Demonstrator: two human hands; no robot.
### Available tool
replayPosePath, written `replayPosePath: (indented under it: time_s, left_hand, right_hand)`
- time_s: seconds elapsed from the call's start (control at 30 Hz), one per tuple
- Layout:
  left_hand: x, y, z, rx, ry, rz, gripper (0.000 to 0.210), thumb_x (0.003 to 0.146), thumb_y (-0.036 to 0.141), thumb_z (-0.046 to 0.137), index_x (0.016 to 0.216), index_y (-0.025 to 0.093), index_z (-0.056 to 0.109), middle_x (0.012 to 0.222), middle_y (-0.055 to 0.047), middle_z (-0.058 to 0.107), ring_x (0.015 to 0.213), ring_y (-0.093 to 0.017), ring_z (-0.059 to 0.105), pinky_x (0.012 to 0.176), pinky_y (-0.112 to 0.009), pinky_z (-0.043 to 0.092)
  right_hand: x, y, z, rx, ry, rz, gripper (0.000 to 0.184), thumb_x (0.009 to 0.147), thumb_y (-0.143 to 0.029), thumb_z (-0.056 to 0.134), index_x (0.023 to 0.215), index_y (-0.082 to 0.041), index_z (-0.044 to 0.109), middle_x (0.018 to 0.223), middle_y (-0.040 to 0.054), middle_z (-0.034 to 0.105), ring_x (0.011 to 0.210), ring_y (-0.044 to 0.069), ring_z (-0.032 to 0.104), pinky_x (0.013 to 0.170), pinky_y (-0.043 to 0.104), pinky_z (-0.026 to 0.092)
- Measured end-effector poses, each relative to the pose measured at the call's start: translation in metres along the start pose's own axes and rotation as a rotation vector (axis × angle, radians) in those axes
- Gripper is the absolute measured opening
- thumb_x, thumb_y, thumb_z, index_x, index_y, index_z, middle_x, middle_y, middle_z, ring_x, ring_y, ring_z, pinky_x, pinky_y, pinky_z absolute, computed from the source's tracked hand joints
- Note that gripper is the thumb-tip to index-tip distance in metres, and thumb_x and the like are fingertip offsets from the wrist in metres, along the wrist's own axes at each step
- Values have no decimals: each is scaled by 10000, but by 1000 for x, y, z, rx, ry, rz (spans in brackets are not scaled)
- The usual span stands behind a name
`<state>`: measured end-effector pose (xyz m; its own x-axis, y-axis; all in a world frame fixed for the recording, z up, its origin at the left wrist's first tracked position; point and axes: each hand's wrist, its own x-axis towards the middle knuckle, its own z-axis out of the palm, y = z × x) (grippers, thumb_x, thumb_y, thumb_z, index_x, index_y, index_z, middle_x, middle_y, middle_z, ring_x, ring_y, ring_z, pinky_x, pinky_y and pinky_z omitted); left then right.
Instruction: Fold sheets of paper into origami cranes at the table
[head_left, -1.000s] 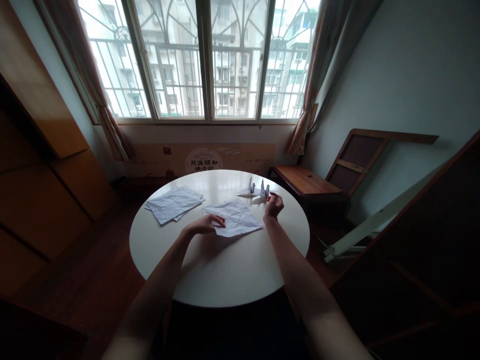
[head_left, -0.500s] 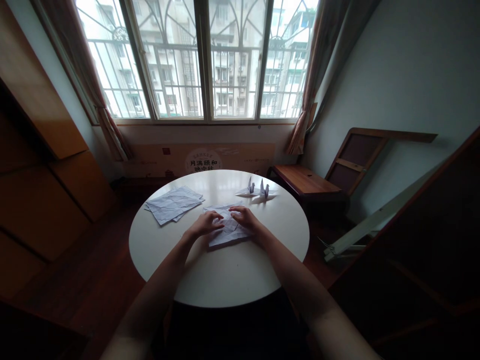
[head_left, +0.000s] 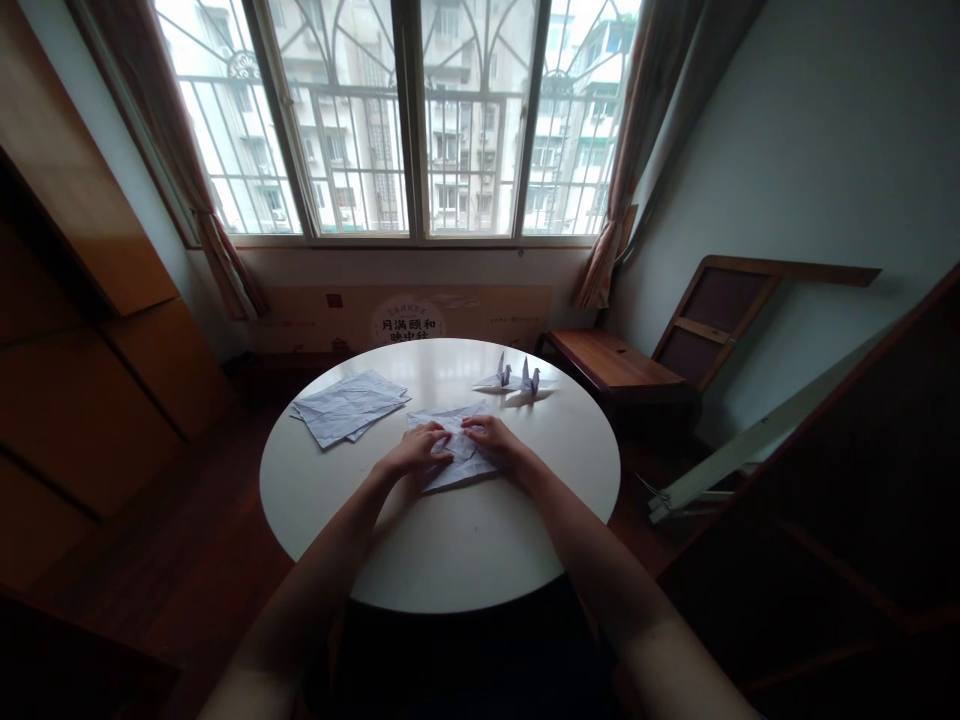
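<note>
A creased sheet of white paper (head_left: 459, 474) lies near the middle of the round white table (head_left: 450, 560), with folds at its centre. My left hand (head_left: 418, 448) is on its left side, fingers bent in and gripping a part of the paper near the centre fold. Opposite it, my right hand (head_left: 491, 438) curls its fingers onto the right part of the same sheet. The fingertips of both hands come close together, and they hide some of the folds between them.
A small pile of creased paper sheets (head_left: 349, 408) lies at the table's left. Two folded paper cranes, a left one (head_left: 502, 374) and a right one (head_left: 531, 380), stand at the back right. Beyond the table are a wooden bench (head_left: 619, 360) and a barred window.
Both hands have shifted slightly over the sheet; the right fingertips have come down nearer the centre folds. The paper's near left corner sits differently. The pile and cranes stay put.
</note>
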<state>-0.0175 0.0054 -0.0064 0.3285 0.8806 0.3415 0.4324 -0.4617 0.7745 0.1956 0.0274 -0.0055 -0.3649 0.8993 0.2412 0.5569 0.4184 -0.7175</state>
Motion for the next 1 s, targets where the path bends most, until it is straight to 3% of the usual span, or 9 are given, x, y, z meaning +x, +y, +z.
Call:
replayPosePath:
  time_s: [0.17,0.4,1.0]
  left_hand:
    - [2,-1,-1,11,-48,-24,362,480,342,900,796,270,740,986,-64,678,958,-275,628,953,-346,431]
    - [2,4,-4,479,-342,0,381,825,403,650,1171,244,657,1307,-89,555,1167,-265,550,1044,-402,379]
    - [0,3,-2,543,-357,42,426,864,427,594,1240,227,608,1307,-101,541,1192,-263,527,1053,-398,371]
  right_hand:
    - [2,3,1,-59,58,21,259,830,-196,585,1042,-179,733,1092,73,722,1041,225,667,962,352,489]
    - [4,8,1,-87,50,20,241,826,-196,607,1022,-177,745,1084,79,725,1046,227,667,961,324,488]
    - [6,16,2,-33,33,-6,226,815,-166,615,997,-176,749,1091,81,722,1048,228,666,966,328,490]
